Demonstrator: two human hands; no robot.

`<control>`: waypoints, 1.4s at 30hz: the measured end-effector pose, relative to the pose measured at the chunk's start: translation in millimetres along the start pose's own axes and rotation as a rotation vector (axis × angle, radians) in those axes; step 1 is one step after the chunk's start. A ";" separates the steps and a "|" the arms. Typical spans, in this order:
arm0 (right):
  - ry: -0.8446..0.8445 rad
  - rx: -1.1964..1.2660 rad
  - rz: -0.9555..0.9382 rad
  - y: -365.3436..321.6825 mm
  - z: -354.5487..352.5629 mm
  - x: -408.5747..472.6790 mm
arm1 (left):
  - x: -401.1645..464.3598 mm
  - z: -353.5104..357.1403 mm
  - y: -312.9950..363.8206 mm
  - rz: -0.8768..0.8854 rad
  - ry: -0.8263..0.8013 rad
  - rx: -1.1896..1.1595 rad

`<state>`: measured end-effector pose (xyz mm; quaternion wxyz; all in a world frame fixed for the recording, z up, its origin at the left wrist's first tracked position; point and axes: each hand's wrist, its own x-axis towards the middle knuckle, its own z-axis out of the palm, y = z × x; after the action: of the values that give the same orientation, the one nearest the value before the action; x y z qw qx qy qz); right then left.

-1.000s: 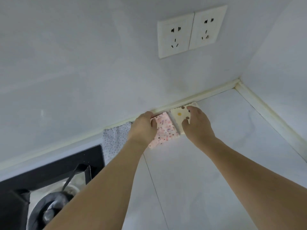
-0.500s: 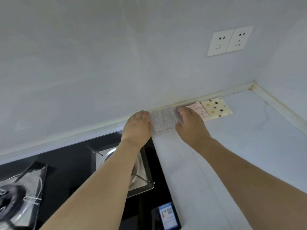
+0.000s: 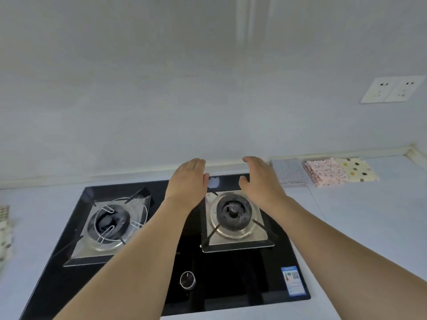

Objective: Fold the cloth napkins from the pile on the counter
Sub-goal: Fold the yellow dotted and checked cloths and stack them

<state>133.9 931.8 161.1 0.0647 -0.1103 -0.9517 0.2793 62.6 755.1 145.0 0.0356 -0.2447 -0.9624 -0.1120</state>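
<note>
Three folded napkins lie in a row against the back wall at the right: a grey speckled napkin [image 3: 289,171], a pink flowered napkin [image 3: 324,172] and a cream dotted napkin [image 3: 357,172]. At the far left edge a pile of patterned cloths [image 3: 5,229] is partly cut off by the frame. My left hand [image 3: 188,181] and my right hand [image 3: 262,180] hover empty above the back of the black gas hob [image 3: 231,273], fingers relaxed and palms facing each other. Neither hand touches a napkin.
The hob has two burners, a left burner [image 3: 111,224] with a wire ring and a right burner [image 3: 233,213], plus a knob [image 3: 187,280] at the front. A double wall socket [image 3: 392,88] sits at the upper right. The pale counter [image 3: 369,215] stretches both sides.
Both hands let go of the grey napkin and moved left, away from the row, and now hover over the hob. The view swung left, showing the whole hob and the cloth pile.
</note>
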 end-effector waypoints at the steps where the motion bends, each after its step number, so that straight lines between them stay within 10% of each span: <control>1: -0.005 0.010 -0.020 -18.5 9.2 -0.2 | -5.9 -6.6 -18.0 -0.010 0.013 -0.002; 31: -0.326 -0.043 -0.286 -409.0 317.5 -17.4 | -204.0 -73.9 -509.3 -0.359 -0.127 -0.089; 37: -0.522 -0.136 -0.396 -440.4 382.4 -34.2 | -274.2 -70.4 -578.1 -0.652 -0.156 -0.282; 42: -0.669 -0.174 -0.589 -456.6 445.9 -52.6 | -318.0 -41.9 -606.5 -0.709 -0.425 -0.412</control>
<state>23.1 313.9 34.5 -0.1789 0.2565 -0.9310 0.1884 51.8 79.4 26.4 -0.2523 0.0799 -0.9305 -0.2534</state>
